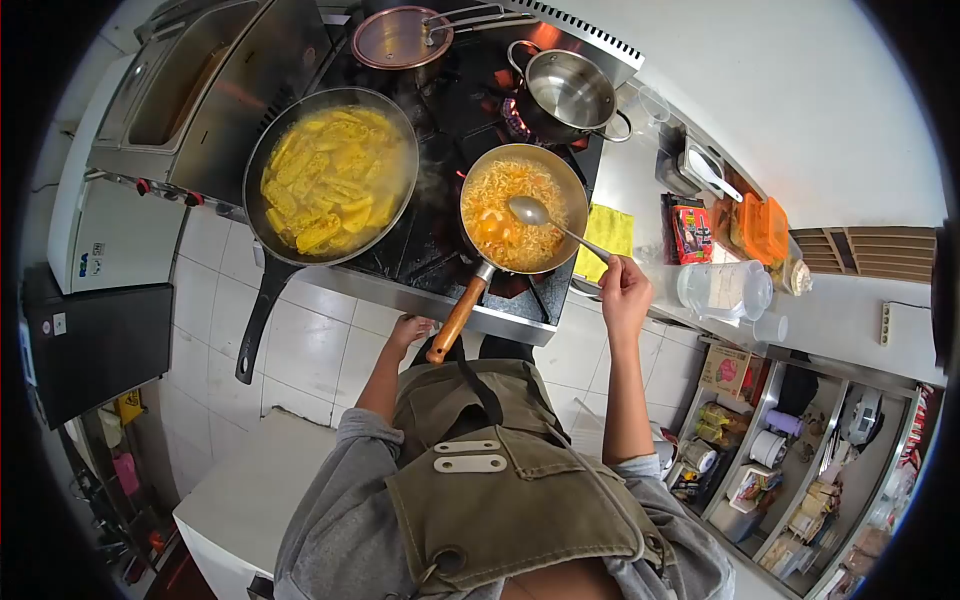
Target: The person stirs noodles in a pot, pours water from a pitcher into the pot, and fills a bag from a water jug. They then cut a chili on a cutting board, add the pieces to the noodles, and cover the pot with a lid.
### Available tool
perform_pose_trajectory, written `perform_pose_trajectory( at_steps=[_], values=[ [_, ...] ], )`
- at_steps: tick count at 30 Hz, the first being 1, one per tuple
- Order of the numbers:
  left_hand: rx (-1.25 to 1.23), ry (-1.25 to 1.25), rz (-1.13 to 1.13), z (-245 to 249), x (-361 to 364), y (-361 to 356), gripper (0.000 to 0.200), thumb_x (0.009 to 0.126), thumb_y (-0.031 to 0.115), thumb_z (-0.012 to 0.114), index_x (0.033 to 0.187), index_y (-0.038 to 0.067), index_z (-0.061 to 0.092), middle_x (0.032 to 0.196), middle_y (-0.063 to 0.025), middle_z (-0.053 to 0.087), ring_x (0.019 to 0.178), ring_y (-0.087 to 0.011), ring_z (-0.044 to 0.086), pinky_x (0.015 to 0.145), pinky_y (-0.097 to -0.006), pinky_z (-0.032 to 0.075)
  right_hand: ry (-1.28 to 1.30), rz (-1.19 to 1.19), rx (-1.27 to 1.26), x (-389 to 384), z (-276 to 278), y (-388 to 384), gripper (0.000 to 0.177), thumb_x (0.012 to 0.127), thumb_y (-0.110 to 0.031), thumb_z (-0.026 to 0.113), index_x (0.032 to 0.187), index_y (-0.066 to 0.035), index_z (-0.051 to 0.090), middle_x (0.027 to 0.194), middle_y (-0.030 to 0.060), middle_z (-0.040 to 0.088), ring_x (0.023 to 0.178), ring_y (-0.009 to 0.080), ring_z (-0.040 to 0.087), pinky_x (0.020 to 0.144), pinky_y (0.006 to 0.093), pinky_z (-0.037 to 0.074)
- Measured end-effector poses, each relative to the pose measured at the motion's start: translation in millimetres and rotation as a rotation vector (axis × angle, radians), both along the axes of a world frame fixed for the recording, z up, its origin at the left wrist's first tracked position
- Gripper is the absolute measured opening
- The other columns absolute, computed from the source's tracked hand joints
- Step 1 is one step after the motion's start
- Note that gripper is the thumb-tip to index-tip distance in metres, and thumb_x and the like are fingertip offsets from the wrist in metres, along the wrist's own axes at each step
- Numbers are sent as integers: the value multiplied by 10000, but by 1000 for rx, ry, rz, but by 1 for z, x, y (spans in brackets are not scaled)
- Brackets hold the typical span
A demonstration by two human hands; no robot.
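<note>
My right hand (625, 290) is closed round the handle of a metal spoon (529, 210), whose bowl rests in the noodles (520, 185) near an egg yolk. The noodles and orange broth fill a small pan (578, 200) on the stove, its wooden handle (458, 318) pointing toward me. My left hand (410, 328) hangs beside the stove's front edge, just left of that handle and apart from it; its fingers are partly hidden. Left of the small pan, a large frying pan (406, 190) holds yellow pieces (330, 180) in steaming liquid.
A steel pot (570, 88) sits on a lit burner at the back right, and a lidded pan (390, 38) at the back left. A yellow cloth (606, 240), a red packet (692, 235) and plastic containers (735, 288) lie on the right counter. Shelves (780, 460) stand lower right.
</note>
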State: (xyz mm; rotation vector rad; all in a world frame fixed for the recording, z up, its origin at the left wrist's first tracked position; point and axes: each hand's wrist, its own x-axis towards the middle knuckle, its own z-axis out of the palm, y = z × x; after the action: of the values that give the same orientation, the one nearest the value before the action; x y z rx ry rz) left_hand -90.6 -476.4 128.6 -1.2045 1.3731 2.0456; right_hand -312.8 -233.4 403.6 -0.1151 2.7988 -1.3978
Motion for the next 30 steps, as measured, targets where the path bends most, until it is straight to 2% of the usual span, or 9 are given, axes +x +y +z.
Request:
perform_pose_trajectory(
  at_steps=[6,8,11,12,16,18,26,28,30],
  values=[
    [22,14,-1,-1,2,-1,263,803,215,480,939,28,603,943,-59,648,868,-141,592,769,-283,455,-21,-19,57,-6,-16,4,254,896,-152,505,765,37,613,507,33,521,446,71,471,431,227,358],
    [14,16,-3,1,1,-1,260,805,214,478,938,28,603,943,-58,648,868,-140,592,768,-283,456,-226,-53,-213,-9,-17,7,269,902,-165,497,746,26,605,518,19,512,432,67,447,415,223,336],
    [-13,15,6,7,0,0,308,812,213,470,987,-19,570,963,-99,631,899,-176,595,787,-309,465,-236,-27,-290,-2,-7,6,269,904,-164,495,734,20,594,526,13,506,423,61,424,401,222,317],
    [-31,11,12,9,-1,0,365,818,213,464,1038,-68,539,983,-141,615,928,-213,598,807,-335,473,-213,-21,-243,-2,-6,6,276,903,-166,497,729,25,592,512,16,503,425,63,433,405,228,326],
    [8,33,-14,-2,2,-3,360,814,211,476,1036,-66,537,991,-140,613,939,-212,596,804,-339,476,-81,-25,-26,-6,-10,6,289,901,-166,496,720,38,591,486,27,500,429,66,455,417,242,351],
    [14,22,-21,-4,2,-3,255,809,203,475,926,22,612,939,-53,652,850,-126,594,755,-274,456,-65,-27,1,-10,-15,6,283,899,-161,495,724,39,594,485,27,502,428,65,454,416,244,353],
    [-16,-3,-15,1,0,-2,249,813,208,467,907,41,625,933,-44,656,850,-124,594,746,-275,446,-91,-59,19,-15,-21,3,259,891,-148,502,748,40,608,494,16,504,435,60,449,418,235,345],
    [-19,-1,-15,3,-1,-3,249,814,210,466,910,43,624,930,-43,657,851,-125,593,744,-276,444,-218,-81,-194,-16,-21,12,253,892,-148,503,757,38,609,507,5,495,435,57,430,411,221,320],
    [-7,24,-23,4,0,-4,352,808,212,489,1050,-41,535,1007,-130,607,950,-209,589,801,-345,469,-248,-69,-266,-15,-21,22,251,895,-152,503,764,34,608,514,-1,489,433,54,417,404,214,307]
  ],
)
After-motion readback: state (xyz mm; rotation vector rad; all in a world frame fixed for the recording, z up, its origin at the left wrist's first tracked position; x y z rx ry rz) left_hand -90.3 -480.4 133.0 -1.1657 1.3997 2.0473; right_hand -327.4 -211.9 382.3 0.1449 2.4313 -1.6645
